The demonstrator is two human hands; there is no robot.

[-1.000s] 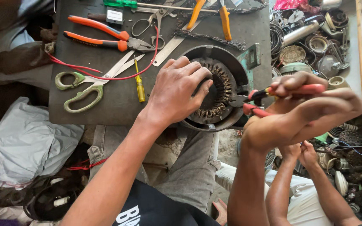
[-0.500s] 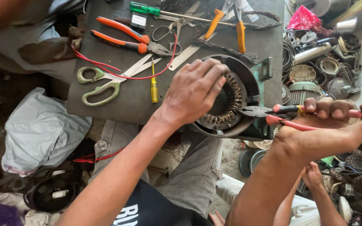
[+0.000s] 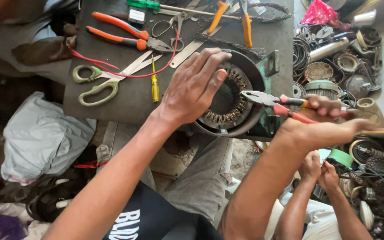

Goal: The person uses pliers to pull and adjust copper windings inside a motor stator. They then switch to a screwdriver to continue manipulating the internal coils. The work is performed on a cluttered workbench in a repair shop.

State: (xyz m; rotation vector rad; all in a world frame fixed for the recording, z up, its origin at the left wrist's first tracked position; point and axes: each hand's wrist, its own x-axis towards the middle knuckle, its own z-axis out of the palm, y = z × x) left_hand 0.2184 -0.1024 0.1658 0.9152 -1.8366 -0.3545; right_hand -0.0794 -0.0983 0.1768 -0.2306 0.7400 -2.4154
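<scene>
My left hand (image 3: 194, 86) lies flat on a round motor stator (image 3: 232, 95) with copper windings, fingers spread over its rim and pressing it against the dark board (image 3: 130, 95). My right hand (image 3: 330, 122) grips red-handled pliers (image 3: 274, 101), whose jaws point left and touch the stator's right rim. The stator sits at the board's near right corner, over my lap.
On the board lie large scissors (image 3: 107, 82), a small yellow screwdriver (image 3: 155, 86), orange-handled pliers (image 3: 125, 33), a red wire (image 3: 125, 71), a green screwdriver (image 3: 156, 5) and orange cutters (image 3: 232, 15). Motor parts and coils (image 3: 338, 62) crowd the right. Another person's hands (image 3: 321, 173) work below right. A grey bag (image 3: 41, 138) lies left.
My right hand with the pliers has swung out to the right and lowered, so the jaws now meet the stator's right rim. My left hand has stayed on the stator.
</scene>
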